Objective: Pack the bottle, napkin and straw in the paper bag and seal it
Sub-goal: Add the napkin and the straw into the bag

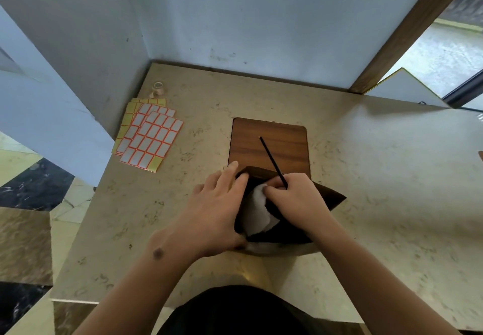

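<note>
A dark brown paper bag (328, 198) stands on the counter in front of me with its mouth open upward. A white napkin (257, 214) shows inside the opening. My left hand (217, 209) grips the bag's left rim and holds the mouth apart. My right hand (300, 198) is at the opening, pinching a thin black straw (270, 158) whose lower end goes into the bag and whose upper end sticks out over the wooden board. The bottle is not visible.
A wooden board (269, 141) lies flat just behind the bag. Sheets of white and yellow stickers (150, 136) lie at the left of the counter (392, 164), with a small tape roll (157, 89) behind them. Walls close the back and left.
</note>
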